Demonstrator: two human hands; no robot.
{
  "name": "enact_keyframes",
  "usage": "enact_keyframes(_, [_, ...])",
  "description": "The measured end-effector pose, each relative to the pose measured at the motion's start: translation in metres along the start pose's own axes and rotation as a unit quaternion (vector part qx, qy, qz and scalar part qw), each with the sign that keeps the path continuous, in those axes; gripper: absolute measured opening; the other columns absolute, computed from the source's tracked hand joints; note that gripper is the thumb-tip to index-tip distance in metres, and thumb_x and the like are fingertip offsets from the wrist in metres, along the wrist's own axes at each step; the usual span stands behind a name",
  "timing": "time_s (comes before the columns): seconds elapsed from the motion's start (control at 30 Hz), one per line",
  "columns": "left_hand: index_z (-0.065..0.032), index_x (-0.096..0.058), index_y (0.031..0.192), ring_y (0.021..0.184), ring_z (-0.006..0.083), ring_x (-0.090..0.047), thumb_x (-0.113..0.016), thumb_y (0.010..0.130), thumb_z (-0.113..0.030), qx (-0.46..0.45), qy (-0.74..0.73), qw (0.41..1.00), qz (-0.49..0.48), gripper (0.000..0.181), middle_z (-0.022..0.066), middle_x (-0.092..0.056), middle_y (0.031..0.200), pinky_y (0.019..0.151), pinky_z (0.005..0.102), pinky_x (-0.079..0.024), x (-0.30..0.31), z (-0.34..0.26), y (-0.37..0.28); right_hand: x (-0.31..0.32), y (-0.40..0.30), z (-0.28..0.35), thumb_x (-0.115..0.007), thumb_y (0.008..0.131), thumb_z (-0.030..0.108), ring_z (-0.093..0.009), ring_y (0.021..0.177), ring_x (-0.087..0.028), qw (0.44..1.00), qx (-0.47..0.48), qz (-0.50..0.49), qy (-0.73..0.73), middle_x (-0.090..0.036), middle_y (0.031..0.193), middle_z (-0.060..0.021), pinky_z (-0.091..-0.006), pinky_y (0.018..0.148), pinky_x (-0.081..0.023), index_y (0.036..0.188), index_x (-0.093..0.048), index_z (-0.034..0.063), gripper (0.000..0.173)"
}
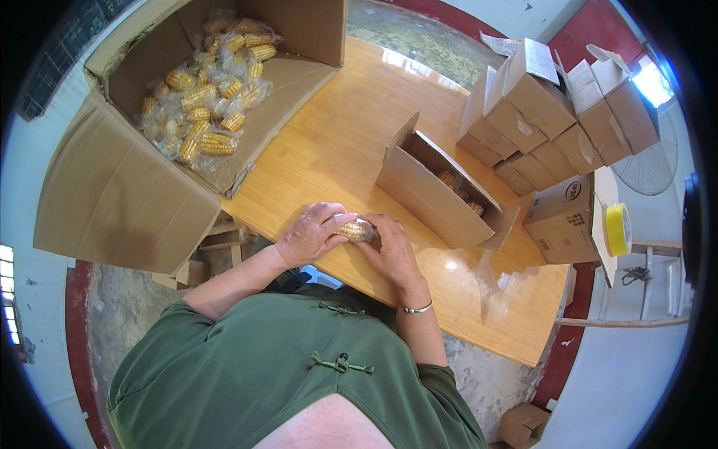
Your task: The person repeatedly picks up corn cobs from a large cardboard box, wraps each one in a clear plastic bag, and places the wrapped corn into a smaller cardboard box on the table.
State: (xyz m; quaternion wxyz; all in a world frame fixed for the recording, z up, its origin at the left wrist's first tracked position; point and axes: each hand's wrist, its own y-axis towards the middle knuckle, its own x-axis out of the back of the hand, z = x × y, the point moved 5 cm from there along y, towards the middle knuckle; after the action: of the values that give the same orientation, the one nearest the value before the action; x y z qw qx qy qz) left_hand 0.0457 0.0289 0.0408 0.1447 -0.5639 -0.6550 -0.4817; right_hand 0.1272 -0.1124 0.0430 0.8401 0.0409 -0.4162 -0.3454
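Observation:
A piece of corn on the cob in clear plastic wrap is held between my two hands over the near edge of the wooden table. My left hand grips its left end with thumb and fingers, while my right hand, with a bracelet at the wrist, closes round its right end. To the upper left, a large cardboard box lies open with a heap of wrapped corn pieces in it. Right of my hands stands a narrow open carton with several corn pieces inside.
Several cardboard cartons are stacked at the table's far right. Nearer stands another carton with a roll of yellow tape on its flap. Clear plastic film lies on the wooden table at the right.

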Motion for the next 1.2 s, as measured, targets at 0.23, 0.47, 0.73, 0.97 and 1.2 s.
enact_keyframes(0.23, [-0.0081,-0.056,0.132,0.111,0.0345,-0.054,-0.069,0.088,-0.019,0.008,0.003,1.0,0.0,0.047,0.0139,-0.054,0.121,0.094,0.0446,-0.045,-0.0003,0.0,-0.0004,-0.0003,0.0001,0.0005,-0.077,0.079,0.013,-0.032,0.093,-0.062,1.0,0.013,0.006,-0.009,-0.064,0.1,-0.0116,-0.042,0.081,-0.047,0.116,-0.061,0.0088,0.041])
enact_keyframes(0.47, [-0.0075,-0.057,0.132,0.112,0.035,-0.053,-0.072,0.086,-0.017,-0.002,0.011,0.999,-0.03,0.049,0.0148,-0.052,0.123,0.096,0.044,-0.046,0.0016,-0.0026,-0.0019,-0.0012,-0.0002,0.0001,-0.077,0.079,0.013,-0.032,0.095,-0.062,1.0,0.012,0.005,-0.008,-0.064,0.1,-0.0116,-0.0418,0.081,-0.047,0.116,-0.061,0.007,0.041])
enact_keyframes(0.73, [-0.009,-0.059,0.127,0.111,0.0352,-0.054,-0.074,0.084,-0.016,-0.011,0.007,0.999,-0.039,0.046,0.0146,-0.052,0.123,0.094,0.044,-0.048,0.0028,-0.0039,-0.0023,-0.0017,-0.0008,-0.0009,-0.076,0.079,0.014,-0.032,0.099,-0.061,1.0,0.005,0.011,-0.016,-0.064,0.102,-0.0125,-0.0423,0.085,-0.046,0.118,-0.06,0.0054,0.043])
enact_keyframes(0.97, [-0.0096,-0.059,0.126,0.11,0.0353,-0.055,-0.074,0.083,-0.014,-0.002,0.003,0.999,-0.038,0.045,0.0145,-0.054,0.123,0.092,0.0433,-0.048,0.0023,-0.0024,-0.0011,-0.0013,-0.0007,-0.0005,-0.077,0.08,0.016,-0.033,0.1,-0.061,1.0,-0.006,0.021,-0.015,-0.065,0.106,-0.0134,-0.0429,0.085,-0.047,0.12,-0.06,0.0049,0.045])
enact_keyframes(1.2, [-0.01,-0.059,0.128,0.109,0.0344,-0.055,-0.073,0.084,-0.017,0.01,-0.001,0.999,-0.035,0.047,0.0141,-0.055,0.121,0.092,0.0432,-0.048,0.002,-0.0011,-0.0006,0.0015,-0.0003,0.0023,-0.078,0.077,0.015,-0.034,0.101,-0.061,1.0,-0.005,0.012,-0.007,-0.065,0.106,-0.0133,-0.0433,0.085,-0.047,0.12,-0.059,0.0064,0.047])
